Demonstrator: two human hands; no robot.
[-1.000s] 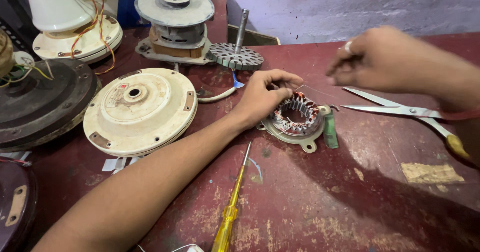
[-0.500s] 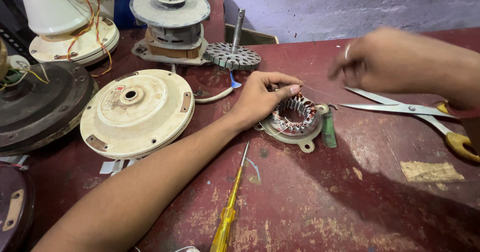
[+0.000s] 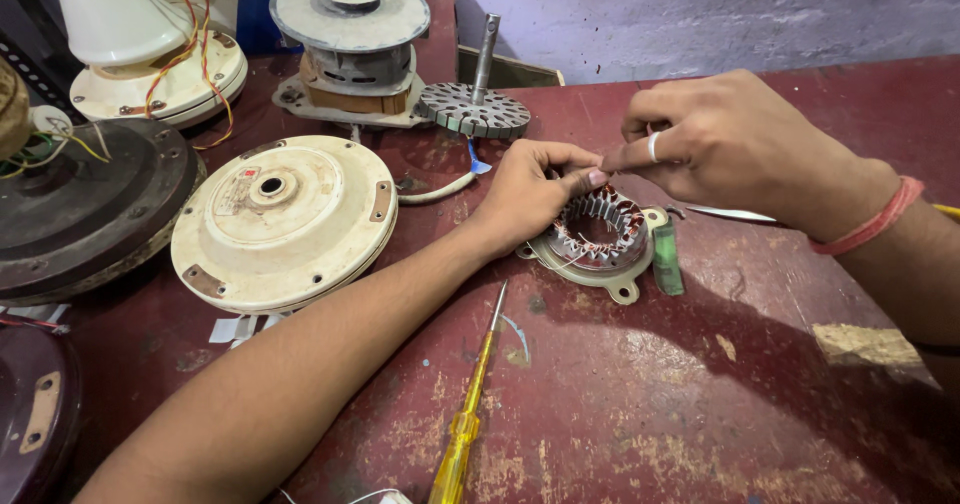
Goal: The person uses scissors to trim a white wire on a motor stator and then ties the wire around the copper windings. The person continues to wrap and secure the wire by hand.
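1. You have a single view, from the camera worn on your head; there is no second view to share any part of the scene with it.
2. It looks forward and steeply down over the red table (image 3: 640,414), from the near edge toward the pale wall (image 3: 700,9) at the back.
3. It sits close: your left hand (image 3: 530,189) and right hand (image 3: 730,144) meet near the middle, and both forearms run out of the lower corners.
4. The wound stator (image 3: 600,229) lies just below centre, under the hands.
5. The cream fan cover (image 3: 285,219) fills the left middle; the yellow screwdriver (image 3: 465,414) runs off the bottom edge.
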